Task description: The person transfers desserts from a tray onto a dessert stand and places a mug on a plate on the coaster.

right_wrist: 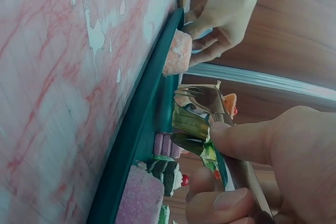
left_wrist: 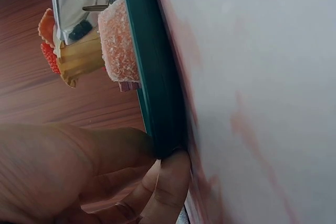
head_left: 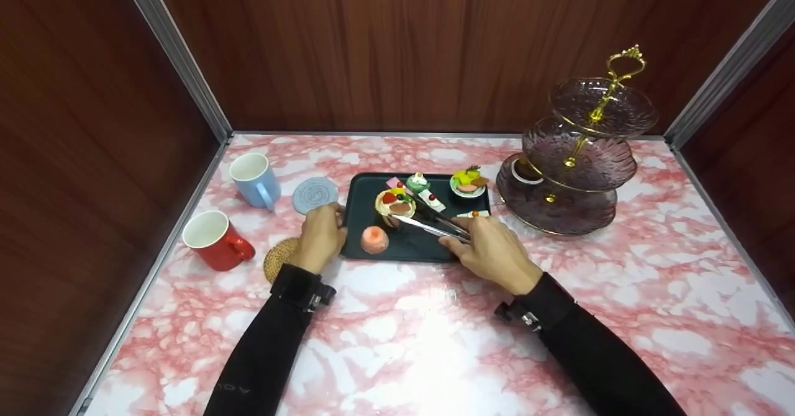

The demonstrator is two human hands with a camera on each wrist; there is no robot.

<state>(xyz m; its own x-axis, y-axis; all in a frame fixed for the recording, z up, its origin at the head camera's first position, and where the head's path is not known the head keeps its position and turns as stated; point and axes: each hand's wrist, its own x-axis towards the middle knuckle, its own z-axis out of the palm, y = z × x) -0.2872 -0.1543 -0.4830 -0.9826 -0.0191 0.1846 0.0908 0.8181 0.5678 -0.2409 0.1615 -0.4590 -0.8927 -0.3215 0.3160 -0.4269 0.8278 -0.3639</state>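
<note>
My left hand [head_left: 320, 236] pinches the left rim of a dark green tray [head_left: 413, 251] between thumb and fingers. In my right hand [head_left: 497, 253] is a pair of metal tongs [right_wrist: 244, 177] with fork-like tips. Those tips lie on both sides of a small fruit tart [head_left: 397, 205] with a yellow cup, topped with a strawberry. Whether the tart touches the tray floor, I cannot tell. Near the tray's front left sits a round pink cake [head_left: 374, 240]. A green cupcake [head_left: 418, 182], a cake slice [head_left: 432, 200] and another fruit tart [head_left: 468, 182] lie farther back on it.
To the right stands a three-tier glass stand [head_left: 556, 208] with a gold handle; a small cup-shaped dessert [head_left: 526, 172] is on its bottom tier. At left are a blue mug [head_left: 253, 183], a red mug [head_left: 217, 242], a grey-blue coaster [head_left: 315, 194] and a woven coaster [head_left: 279, 259].
</note>
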